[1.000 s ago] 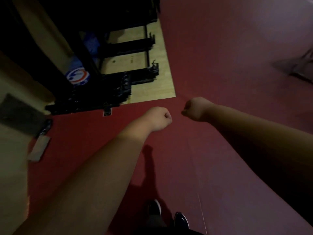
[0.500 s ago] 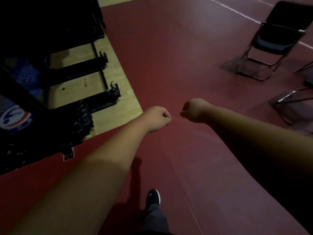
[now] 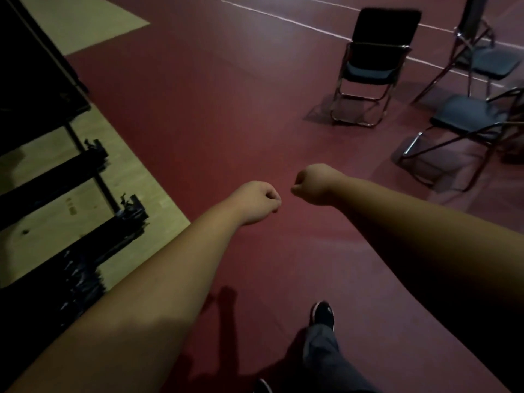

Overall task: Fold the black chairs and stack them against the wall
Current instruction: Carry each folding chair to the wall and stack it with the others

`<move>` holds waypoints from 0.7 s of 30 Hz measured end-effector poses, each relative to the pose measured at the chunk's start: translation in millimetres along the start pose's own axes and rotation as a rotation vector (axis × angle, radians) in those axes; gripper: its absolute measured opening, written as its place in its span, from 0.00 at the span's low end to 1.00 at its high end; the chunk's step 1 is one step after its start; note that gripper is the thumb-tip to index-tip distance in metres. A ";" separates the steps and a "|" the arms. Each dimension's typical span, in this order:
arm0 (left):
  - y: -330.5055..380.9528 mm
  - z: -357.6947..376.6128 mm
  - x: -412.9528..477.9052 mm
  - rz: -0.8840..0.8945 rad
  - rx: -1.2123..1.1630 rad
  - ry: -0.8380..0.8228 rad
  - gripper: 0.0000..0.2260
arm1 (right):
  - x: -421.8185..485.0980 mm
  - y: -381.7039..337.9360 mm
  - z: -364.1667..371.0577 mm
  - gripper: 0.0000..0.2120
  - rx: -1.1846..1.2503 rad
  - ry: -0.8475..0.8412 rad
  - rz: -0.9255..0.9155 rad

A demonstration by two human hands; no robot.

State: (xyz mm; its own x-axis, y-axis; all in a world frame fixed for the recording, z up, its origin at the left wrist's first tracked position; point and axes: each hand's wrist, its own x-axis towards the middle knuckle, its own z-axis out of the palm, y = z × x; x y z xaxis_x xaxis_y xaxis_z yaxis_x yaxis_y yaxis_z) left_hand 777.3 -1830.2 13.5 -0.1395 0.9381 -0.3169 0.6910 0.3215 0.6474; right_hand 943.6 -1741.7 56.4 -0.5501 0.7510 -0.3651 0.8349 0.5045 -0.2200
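Left hand [image 3: 259, 201] and right hand [image 3: 316, 184], grips curled empty, are held short of the black chair [image 3: 377, 66], to be reached and folded.

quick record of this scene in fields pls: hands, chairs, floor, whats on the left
left hand: curled, holding nothing
right hand: curled, holding nothing
chairs: three, all unfolded: middle chair, near chair, far-right chair
floor: red floor, wooden strip at left
left side: dark stacked frames, too dim to identify
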 end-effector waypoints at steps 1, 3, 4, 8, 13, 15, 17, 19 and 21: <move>9.9 3.1 21.1 0.007 0.017 -0.016 0.05 | 12.0 18.5 -3.4 0.19 0.019 0.001 0.017; 33.3 7.9 65.9 0.009 0.038 -0.029 0.05 | 41.1 59.5 -13.8 0.19 0.061 0.006 0.047; 44.6 9.1 88.9 0.007 0.044 -0.031 0.05 | 56.3 79.5 -20.3 0.18 0.083 0.012 0.058; 94.4 16.2 167.3 -0.017 0.068 -0.055 0.05 | 106.8 156.4 -54.3 0.19 0.109 0.008 0.097; 164.7 30.1 257.7 0.014 0.066 -0.095 0.05 | 158.2 257.1 -100.4 0.19 0.096 0.023 0.159; 184.9 33.1 281.0 0.027 0.047 -0.101 0.05 | 172.5 287.0 -114.0 0.19 0.094 0.034 0.176; 205.1 35.6 306.0 0.043 0.042 -0.121 0.05 | 185.5 314.8 -127.4 0.18 0.115 0.039 0.202; 221.6 36.6 331.0 0.067 0.072 -0.140 0.05 | 198.3 337.0 -135.9 0.17 0.136 0.041 0.228; 234.4 36.4 358.3 0.079 0.064 -0.145 0.05 | 212.8 354.9 -142.6 0.18 0.141 0.045 0.243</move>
State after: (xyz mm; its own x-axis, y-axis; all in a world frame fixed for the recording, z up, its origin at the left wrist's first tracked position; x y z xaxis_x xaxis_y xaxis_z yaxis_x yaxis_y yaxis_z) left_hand 915.1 -1423.4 26.5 0.0177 0.9302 -0.3667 0.7399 0.2345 0.6305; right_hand 1120.2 -1342.1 29.5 -0.3307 0.8626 -0.3828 0.9352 0.2454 -0.2552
